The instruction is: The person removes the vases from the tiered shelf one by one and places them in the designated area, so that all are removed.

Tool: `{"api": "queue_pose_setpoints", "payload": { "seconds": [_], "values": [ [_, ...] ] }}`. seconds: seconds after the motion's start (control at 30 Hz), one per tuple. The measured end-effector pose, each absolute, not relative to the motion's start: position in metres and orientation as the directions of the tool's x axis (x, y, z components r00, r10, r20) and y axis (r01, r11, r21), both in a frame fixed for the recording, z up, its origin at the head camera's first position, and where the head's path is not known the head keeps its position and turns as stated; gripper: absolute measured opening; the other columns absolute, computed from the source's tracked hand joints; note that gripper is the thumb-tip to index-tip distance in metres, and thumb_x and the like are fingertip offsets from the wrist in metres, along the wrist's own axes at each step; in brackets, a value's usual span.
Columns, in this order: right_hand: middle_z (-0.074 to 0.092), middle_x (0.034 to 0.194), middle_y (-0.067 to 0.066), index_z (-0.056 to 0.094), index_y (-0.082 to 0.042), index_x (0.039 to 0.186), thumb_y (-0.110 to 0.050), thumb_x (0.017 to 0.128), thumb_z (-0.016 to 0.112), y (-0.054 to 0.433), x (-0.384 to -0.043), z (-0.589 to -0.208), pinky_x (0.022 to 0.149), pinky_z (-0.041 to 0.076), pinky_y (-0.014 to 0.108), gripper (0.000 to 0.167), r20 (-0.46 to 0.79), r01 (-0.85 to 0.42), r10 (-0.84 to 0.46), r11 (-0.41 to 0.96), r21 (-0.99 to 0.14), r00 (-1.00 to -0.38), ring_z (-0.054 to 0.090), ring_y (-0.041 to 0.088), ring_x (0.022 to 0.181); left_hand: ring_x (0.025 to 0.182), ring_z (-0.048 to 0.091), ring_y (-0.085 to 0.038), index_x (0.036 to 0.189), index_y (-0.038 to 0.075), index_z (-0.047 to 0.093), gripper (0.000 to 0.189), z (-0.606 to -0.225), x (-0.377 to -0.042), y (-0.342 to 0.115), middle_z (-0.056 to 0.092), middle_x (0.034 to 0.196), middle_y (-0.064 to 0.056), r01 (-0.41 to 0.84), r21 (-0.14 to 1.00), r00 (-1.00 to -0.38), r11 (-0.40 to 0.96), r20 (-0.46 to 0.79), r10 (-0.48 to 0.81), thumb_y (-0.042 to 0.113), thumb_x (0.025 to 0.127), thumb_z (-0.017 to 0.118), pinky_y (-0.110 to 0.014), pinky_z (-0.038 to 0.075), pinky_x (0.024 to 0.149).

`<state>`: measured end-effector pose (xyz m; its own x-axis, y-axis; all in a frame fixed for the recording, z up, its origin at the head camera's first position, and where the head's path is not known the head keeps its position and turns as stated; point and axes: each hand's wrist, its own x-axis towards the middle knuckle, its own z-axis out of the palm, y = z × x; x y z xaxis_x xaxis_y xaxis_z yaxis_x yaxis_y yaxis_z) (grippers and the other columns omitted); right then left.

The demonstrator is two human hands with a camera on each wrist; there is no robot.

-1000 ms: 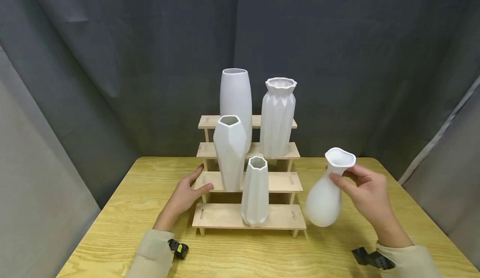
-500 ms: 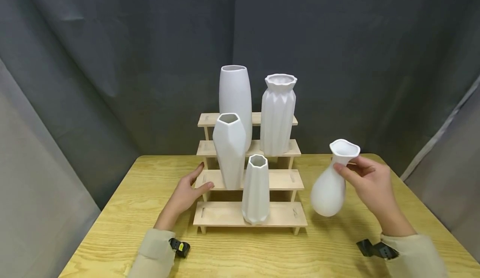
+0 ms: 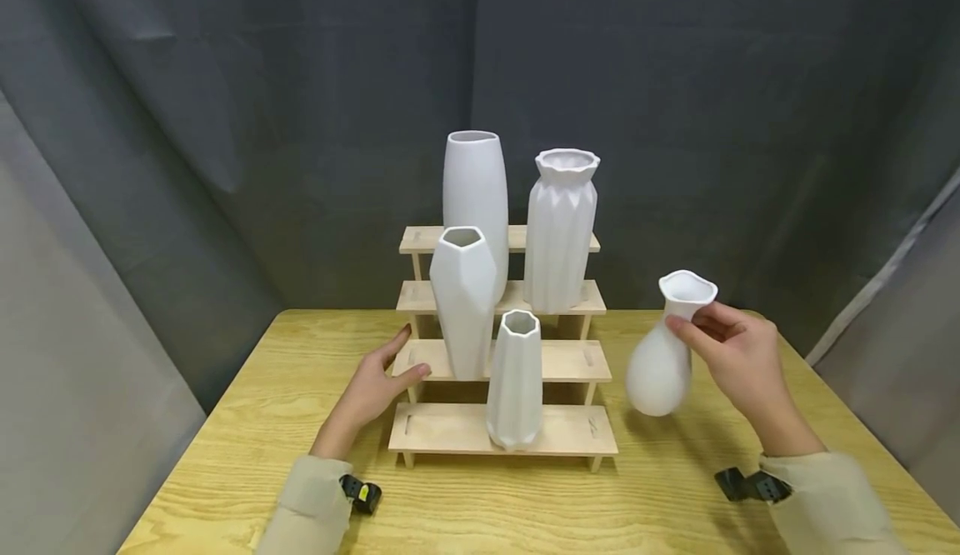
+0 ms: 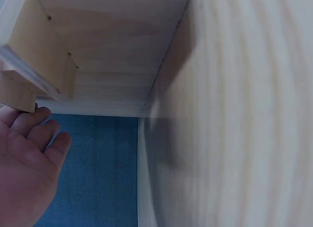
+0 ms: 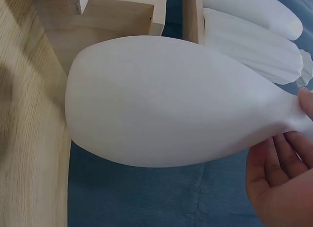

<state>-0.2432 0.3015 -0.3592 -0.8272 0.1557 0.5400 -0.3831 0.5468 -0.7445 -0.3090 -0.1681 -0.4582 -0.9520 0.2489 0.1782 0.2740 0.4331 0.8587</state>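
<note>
My right hand pinches the neck of a white bulbous vase with a wavy, flared rim. The vase is tilted, its rim toward the hand, and hangs above the table right of a stepped wooden stand. In the right wrist view its smooth round body fills the middle. My left hand holds the left end of the stand's second step from the front, thumb in front and fingers behind. In the left wrist view, curled fingers touch a wooden support; the thumb is out of sight there.
On the stand are a small fluted vase, a faceted vase, a tall smooth vase and a pleated vase, all white. The wooden table runs back to a dark curtain.
My right hand has carried the bulbous vase up and slightly farther right and back. My left hand keeps its place at the stand.
</note>
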Motion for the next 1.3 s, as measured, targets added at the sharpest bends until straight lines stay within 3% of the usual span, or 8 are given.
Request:
{"api": "queue_pose_setpoints", "payload": {
  "seconds": [0.53, 0.77, 1.0, 1.3],
  "values": [
    [0.07, 0.104, 0.007, 0.071, 0.001, 0.118, -0.029, 0.088, 0.077, 0.299, -0.275, -0.365, 0.071, 0.05, 0.01, 0.042, 0.516, -0.346, 0.162, 0.572, -0.744, -0.841, 0.063, -0.001, 0.086, 0.146, 0.022, -0.033, 0.157, 0.021, 0.028, 0.087, -0.458, -0.308, -0.167, 0.024, 0.16, 0.002, 0.268, 0.866, -0.952, 0.423, 0.173, 0.251, 0.056, 0.088, 0.068, -0.054, 0.025, 0.114],
    [0.071, 0.097, 0.003, 0.073, 0.001, 0.113, -0.032, 0.087, 0.078, 0.293, -0.292, -0.37, 0.071, 0.051, 0.012, 0.042, 0.49, -0.323, 0.189, 0.546, -0.773, -0.851, 0.064, 0.005, 0.083, 0.146, 0.018, -0.034, 0.157, 0.016, 0.026, 0.083, -0.445, -0.301, -0.165, 0.022, 0.161, -0.002, 0.228, 0.881, -0.958, 0.415, 0.126, 0.259, 0.045, 0.092, 0.069, -0.057, 0.022, 0.114],
    [0.071, 0.096, 0.004, 0.073, 0.004, 0.112, -0.025, 0.086, 0.08, 0.287, -0.306, -0.374, 0.07, 0.051, 0.012, 0.04, 0.487, -0.344, 0.203, 0.488, -0.802, -0.849, 0.064, 0.0, 0.082, 0.146, 0.021, -0.034, 0.157, 0.022, 0.029, 0.087, -0.458, -0.308, -0.169, 0.025, 0.16, 0.001, 0.255, 0.869, -0.957, 0.424, 0.163, 0.241, 0.057, 0.087, 0.068, -0.056, 0.026, 0.113],
    [0.07, 0.106, 0.018, 0.072, 0.003, 0.115, -0.029, 0.087, 0.078, 0.28, -0.32, -0.376, 0.071, 0.051, 0.011, 0.043, 0.475, -0.314, 0.216, 0.514, -0.798, -0.853, 0.063, 0.0, 0.084, 0.145, 0.022, -0.034, 0.157, 0.023, 0.028, 0.084, -0.457, -0.308, -0.167, 0.024, 0.16, 0.003, 0.25, 0.874, -0.957, 0.417, 0.157, 0.245, 0.052, 0.089, 0.068, -0.053, 0.027, 0.113]
  ]
}}
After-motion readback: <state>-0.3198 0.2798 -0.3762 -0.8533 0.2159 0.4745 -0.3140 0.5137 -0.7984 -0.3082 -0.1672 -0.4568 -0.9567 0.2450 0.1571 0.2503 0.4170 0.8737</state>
